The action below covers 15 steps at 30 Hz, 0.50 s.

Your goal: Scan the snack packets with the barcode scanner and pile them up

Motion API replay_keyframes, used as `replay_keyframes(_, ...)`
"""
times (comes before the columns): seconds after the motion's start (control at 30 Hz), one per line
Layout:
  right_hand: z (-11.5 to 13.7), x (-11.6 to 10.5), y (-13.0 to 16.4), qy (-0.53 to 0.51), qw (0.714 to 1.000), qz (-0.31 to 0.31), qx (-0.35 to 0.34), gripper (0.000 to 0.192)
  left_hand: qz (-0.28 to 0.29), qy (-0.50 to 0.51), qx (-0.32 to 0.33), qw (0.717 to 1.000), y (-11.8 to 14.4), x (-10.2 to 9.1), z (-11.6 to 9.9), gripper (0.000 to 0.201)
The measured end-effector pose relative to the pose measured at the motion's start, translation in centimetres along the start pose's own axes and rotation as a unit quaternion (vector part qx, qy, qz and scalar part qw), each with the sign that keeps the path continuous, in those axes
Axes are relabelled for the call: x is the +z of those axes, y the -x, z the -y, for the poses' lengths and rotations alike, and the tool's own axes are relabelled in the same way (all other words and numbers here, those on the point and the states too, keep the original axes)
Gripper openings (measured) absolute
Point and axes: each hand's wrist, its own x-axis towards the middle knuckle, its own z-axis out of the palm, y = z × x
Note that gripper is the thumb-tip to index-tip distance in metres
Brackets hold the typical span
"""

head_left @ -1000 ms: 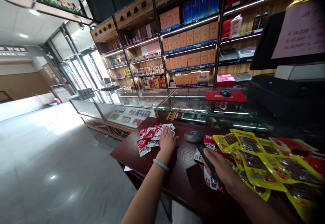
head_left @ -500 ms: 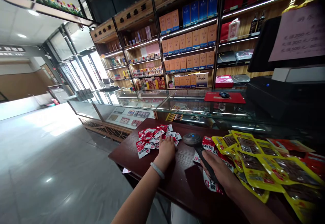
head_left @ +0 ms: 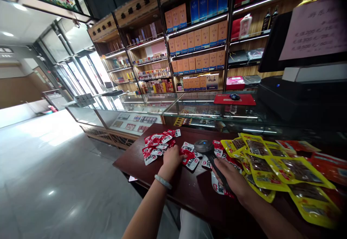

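Small red-and-white snack packets (head_left: pixel 155 140) lie in a loose pile on the dark wooden table (head_left: pixel 132 159). My left hand (head_left: pixel 172 158), with a pale bangle at the wrist, rests at the pile's right edge. Its thumb sticks out toward a few separate packets (head_left: pixel 191 161); the other fingers are bent and partly hidden. In my right hand (head_left: pixel 229 174) is a black barcode scanner (head_left: pixel 204 147), gripped by its handle, its head toward those separate packets. More red-and-white packets (head_left: pixel 218 185) lie under and behind the scanner and right hand.
Yellow snack bags (head_left: pixel 271 163) are heaped right of my right hand, with orange-red bags (head_left: pixel 329 166) beyond. Behind the table runs a glass display counter (head_left: pixel 187 105) bearing a mouse (head_left: pixel 234 96) on a red mat, and a monitor (head_left: pixel 273 44). Boxed goods fill the shelves (head_left: pixel 197 53).
My left hand has drawn back toward me, fingers curling in from a more spread pose. A few packets now lie apart from the pile, nearer the scanner. The view has shifted slightly.
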Motion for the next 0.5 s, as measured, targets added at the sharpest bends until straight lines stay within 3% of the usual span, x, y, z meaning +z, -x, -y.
replay_keyframes(0.1, -0.4, -0.6, 0.0, 0.002, 1.000, -0.004, 0.004, 0.050, 0.004, 0.041, -0.006, 0.999, -0.5, 0.3, 0.8, 0.035)
replay_keyframes(0.3, -0.9, -1.3, 0.3, 0.007, 1.000, -0.003, 0.012, 0.051, -0.062, 0.176, -0.037, 0.982, -0.8, 0.3, 2.2, 0.015)
replay_keyframes(0.37, -0.8, -1.2, 0.7, 0.007, 1.000, 0.005, 0.013, 0.051, -0.075, 0.248, -0.056, 0.964, -0.7, 0.3, 2.2, 0.013)
replay_keyframes(0.5, -0.6, -0.5, 1.7, 0.008, 0.999, 0.028, 0.023, 0.052, -0.172, 0.400, -0.054, 0.898, -0.6, 0.3, 0.9, 0.017)
